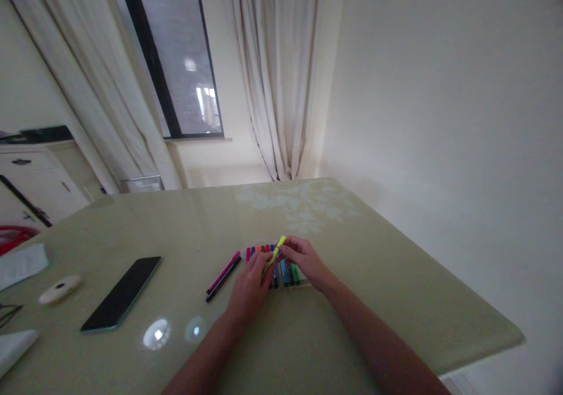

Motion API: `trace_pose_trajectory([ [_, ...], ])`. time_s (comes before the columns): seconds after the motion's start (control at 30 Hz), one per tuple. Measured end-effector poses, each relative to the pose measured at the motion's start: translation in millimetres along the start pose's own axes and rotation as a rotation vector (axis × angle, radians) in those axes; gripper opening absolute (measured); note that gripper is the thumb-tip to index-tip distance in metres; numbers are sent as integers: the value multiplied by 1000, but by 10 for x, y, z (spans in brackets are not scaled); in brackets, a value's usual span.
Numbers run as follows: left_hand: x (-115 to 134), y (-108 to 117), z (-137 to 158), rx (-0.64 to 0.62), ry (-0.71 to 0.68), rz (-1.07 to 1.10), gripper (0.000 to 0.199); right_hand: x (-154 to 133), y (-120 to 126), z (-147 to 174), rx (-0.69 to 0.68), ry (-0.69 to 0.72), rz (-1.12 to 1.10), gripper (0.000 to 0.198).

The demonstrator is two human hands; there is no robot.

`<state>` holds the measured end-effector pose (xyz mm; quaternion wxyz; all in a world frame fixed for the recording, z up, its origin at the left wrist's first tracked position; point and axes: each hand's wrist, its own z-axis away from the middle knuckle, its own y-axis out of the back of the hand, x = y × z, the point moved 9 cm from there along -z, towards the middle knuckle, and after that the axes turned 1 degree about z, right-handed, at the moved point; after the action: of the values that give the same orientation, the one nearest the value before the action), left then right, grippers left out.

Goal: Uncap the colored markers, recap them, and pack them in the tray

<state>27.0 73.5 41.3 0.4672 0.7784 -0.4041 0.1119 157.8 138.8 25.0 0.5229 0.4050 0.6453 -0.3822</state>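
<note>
- Yellow marker, head view: near the centre of the frame, just below the middle, tilted with its upper end to the right, above the case and between the two hands.
- Left hand: comes up from the bottom of the frame, fingers curled in and nearly closed on the lower part of the marker; it covers part of the case.
- Right hand: comes in from the lower right, thumb and fingers drawn together at the marker's upper part in a pinch; the exact fingertip contact is too small to make out.
- Case: clear and shallow, on the table under both hands, with a row of markers in pink, blue, red, green and other colours; some are hidden by the hands.
- Pink marker and black marker: side by side on the table, slanting, just left of the left hand.
- Phone: dark face up, lower left of the frame, well apart from the hands.
- White oval object: left of the phone, near the frame's left edge.
- Table: pale green and glossy, with a leaf pattern toward its far edge.
- Window: upper left, between two pale curtains.
</note>
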Motion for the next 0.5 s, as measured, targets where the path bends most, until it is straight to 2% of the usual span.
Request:
trace_pose_trajectory([
  [0.13,61,-49,26,-20,-75,-11,38,55,154,-16,122,-40,-94,35],
  [0.2,59,-49,34,-3,-82,-11,36,72,243,-21,171,-52,-124,37],
  [0.37,38,41,36,78,-100,-35,36,81,244,-5,143,-95,-173,43],
  [0.5,45,37,46,51,-107,-52,36,77,218,0,137,-105,-156,44],
])
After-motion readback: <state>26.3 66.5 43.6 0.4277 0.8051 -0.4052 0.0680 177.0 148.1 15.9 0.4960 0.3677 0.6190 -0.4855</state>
